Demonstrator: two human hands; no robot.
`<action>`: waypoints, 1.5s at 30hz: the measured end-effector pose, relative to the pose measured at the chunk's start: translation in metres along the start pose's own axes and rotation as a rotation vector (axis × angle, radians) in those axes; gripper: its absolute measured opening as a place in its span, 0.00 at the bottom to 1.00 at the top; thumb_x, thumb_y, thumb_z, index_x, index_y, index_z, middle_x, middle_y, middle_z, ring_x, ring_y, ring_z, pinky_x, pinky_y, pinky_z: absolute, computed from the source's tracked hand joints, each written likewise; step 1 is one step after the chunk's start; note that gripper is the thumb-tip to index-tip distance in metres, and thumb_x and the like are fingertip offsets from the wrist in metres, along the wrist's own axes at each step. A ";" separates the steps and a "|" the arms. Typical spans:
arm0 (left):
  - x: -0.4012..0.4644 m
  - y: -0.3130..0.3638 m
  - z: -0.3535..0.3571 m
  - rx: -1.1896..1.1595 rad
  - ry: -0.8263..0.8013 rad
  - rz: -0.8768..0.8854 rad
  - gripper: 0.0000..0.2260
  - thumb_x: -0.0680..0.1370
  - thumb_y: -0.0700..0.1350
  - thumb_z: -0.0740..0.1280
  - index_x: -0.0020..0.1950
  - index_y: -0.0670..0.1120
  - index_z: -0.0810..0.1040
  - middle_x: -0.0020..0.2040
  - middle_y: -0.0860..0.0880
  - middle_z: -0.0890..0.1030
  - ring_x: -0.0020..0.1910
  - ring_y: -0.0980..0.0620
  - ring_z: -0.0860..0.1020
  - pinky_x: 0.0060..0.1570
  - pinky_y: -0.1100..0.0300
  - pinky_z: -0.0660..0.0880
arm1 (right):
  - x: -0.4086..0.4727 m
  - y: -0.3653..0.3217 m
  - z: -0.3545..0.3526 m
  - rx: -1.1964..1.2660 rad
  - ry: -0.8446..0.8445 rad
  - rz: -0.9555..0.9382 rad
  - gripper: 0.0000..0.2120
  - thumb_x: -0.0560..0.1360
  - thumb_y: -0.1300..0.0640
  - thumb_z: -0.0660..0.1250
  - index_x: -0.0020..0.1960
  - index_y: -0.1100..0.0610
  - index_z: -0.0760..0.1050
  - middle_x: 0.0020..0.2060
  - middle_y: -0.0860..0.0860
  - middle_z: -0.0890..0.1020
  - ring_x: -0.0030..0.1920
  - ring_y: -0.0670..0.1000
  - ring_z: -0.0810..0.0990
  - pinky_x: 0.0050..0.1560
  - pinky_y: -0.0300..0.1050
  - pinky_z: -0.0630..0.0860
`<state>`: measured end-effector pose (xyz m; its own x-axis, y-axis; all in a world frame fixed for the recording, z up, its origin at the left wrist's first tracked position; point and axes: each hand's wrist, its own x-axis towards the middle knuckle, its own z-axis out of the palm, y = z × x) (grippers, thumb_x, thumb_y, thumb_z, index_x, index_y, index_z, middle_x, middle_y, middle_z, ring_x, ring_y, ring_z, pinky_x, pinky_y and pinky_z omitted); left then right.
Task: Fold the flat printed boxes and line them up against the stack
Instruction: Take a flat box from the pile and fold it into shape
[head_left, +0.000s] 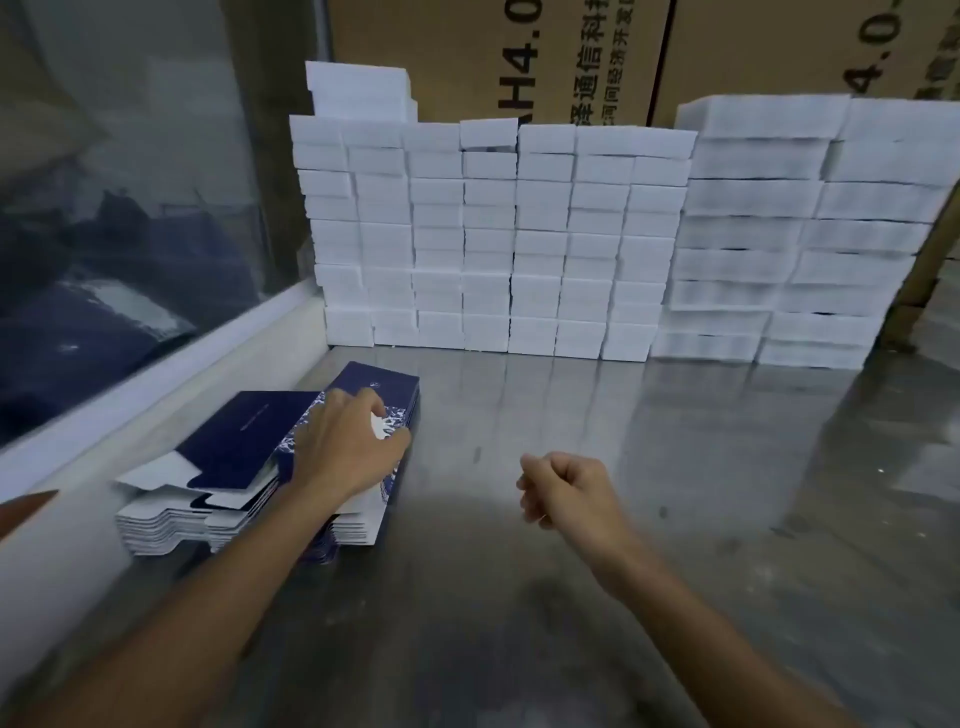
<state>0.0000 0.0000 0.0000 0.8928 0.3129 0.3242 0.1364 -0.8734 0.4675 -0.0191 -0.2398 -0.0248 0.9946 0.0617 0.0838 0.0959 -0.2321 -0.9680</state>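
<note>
Left hand (349, 447) at 9 o'clock, fingers curled onto top flat printed box (363, 400) of pile; right hand (563, 488) fisted, empty, over metal table (675, 467).

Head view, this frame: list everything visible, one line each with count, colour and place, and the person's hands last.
Flat printed boxes: one pile, too many to count, navy and white, near left on the table.
White box stack: many boxes in columns, white, along the table's far edge.
Wider white stack: two columns, white, far right, beside the first stack.
Cardboard cartons: at least two, brown with black print, behind the stacks.
Table: one, shiny grey metal.
Window pane: one, glass, left side.
Left hand: resting on the top flat box, fingers at its printed edge.
Right hand: curled, holding nothing, above the table.
</note>
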 end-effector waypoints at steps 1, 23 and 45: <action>0.010 -0.001 0.003 0.121 -0.052 -0.025 0.21 0.72 0.60 0.68 0.62 0.52 0.74 0.63 0.46 0.73 0.60 0.44 0.72 0.58 0.48 0.69 | 0.006 0.000 0.000 -0.001 0.012 0.008 0.16 0.81 0.58 0.64 0.39 0.66 0.79 0.30 0.54 0.80 0.27 0.46 0.77 0.28 0.33 0.71; 0.038 -0.013 0.021 0.371 -0.241 0.002 0.07 0.75 0.48 0.62 0.49 0.47 0.70 0.49 0.45 0.77 0.45 0.44 0.75 0.42 0.55 0.68 | 0.066 0.045 -0.005 -0.079 0.145 0.159 0.15 0.80 0.54 0.64 0.39 0.60 0.80 0.33 0.52 0.83 0.28 0.46 0.81 0.29 0.38 0.74; -0.016 0.058 0.063 0.680 0.115 0.811 0.35 0.78 0.41 0.63 0.78 0.37 0.48 0.79 0.39 0.53 0.79 0.40 0.51 0.74 0.40 0.54 | 0.070 -0.019 0.036 0.663 -0.187 0.329 0.21 0.84 0.45 0.56 0.62 0.57 0.79 0.53 0.53 0.86 0.53 0.52 0.85 0.55 0.48 0.80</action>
<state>0.0205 -0.0790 -0.0299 0.7834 -0.4536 0.4248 -0.2379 -0.8504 -0.4693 0.0473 -0.1957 -0.0089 0.9385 0.2675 -0.2183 -0.3076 0.3608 -0.8804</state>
